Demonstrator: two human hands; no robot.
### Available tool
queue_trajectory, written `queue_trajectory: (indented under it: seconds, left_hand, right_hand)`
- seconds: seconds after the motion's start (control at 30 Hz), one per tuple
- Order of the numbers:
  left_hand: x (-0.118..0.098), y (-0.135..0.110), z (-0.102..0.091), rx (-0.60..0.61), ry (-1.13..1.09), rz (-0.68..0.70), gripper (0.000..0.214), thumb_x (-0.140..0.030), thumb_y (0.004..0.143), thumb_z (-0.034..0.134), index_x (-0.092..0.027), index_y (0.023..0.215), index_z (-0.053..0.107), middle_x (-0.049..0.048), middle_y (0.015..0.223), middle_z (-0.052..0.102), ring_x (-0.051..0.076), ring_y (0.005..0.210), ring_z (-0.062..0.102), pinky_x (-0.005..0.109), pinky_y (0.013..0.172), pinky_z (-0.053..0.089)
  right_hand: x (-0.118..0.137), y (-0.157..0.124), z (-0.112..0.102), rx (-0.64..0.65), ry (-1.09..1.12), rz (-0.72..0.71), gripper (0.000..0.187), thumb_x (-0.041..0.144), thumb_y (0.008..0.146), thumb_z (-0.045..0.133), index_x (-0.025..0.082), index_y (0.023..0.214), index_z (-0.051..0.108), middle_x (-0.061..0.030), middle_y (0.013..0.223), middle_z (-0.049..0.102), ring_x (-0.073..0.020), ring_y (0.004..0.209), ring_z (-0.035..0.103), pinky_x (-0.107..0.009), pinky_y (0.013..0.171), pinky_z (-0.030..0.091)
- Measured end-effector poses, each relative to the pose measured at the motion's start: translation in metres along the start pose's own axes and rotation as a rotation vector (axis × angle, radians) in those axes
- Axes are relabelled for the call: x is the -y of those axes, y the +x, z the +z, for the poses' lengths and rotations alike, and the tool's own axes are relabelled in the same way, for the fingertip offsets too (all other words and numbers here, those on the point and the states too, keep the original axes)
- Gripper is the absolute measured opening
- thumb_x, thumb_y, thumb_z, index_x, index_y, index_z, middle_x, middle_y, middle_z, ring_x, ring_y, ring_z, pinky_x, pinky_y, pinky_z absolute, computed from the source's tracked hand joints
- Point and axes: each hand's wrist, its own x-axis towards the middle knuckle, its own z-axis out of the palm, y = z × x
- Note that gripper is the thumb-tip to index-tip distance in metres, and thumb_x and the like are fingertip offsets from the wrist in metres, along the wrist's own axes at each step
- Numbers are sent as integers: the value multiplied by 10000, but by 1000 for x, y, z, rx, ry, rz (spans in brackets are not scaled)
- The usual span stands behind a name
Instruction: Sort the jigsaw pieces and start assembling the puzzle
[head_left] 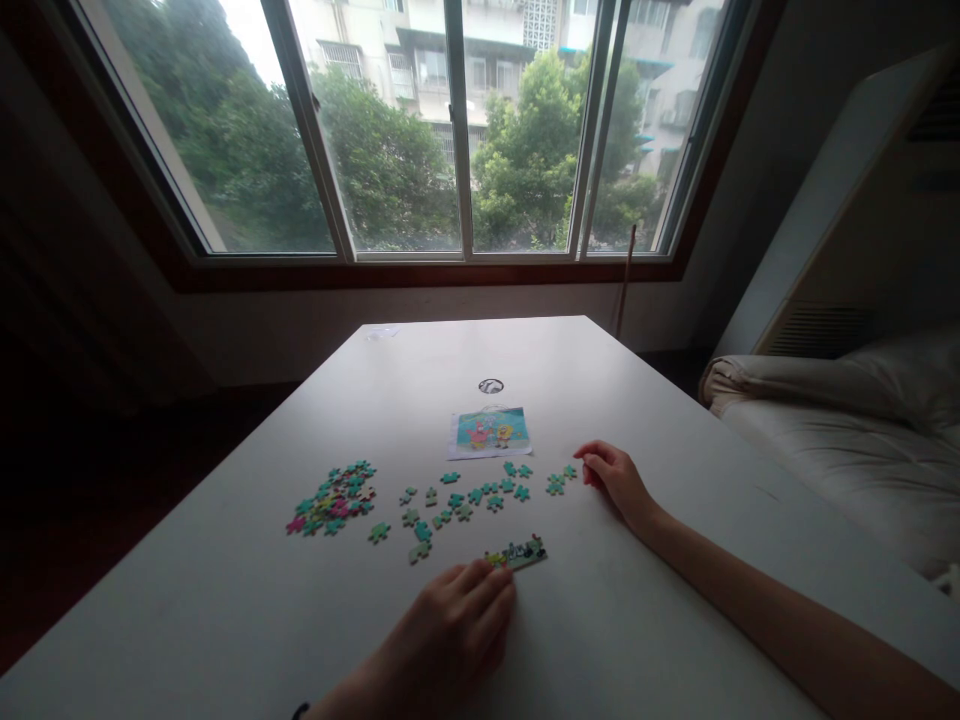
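My left hand is closed at the near side of a short strip of joined jigsaw puzzle pieces. Its fingers cover the strip's left end, on which they rest. To the right and farther off, my right hand has its fingers curled beside a small group of teal puzzle pieces; whether a piece is between the fingertips is hidden. Loose green and teal puzzle pieces lie scattered between the hands and the picture card, which shows cartoon figures on blue.
At the left lies a heap of mixed puzzle pieces, some pink. The white table has a round dark emblem and a clear plastic scrap toward its far edge. A window is beyond, a padded seat at right.
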Motion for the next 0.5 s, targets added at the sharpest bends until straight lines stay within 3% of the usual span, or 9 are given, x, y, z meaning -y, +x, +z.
queue_trajectory:
  seconds: [0.5]
  left_hand:
    - [0,1,-3,-51,26,17,223,-73,819,424,-102,999,552,108,989,646,190,814,604,304,694,539]
  right_hand:
    - [2,0,0,2,-20,7,167,291,673,498,156,723,583,41,467,489,-109,447,433,-225,456,323]
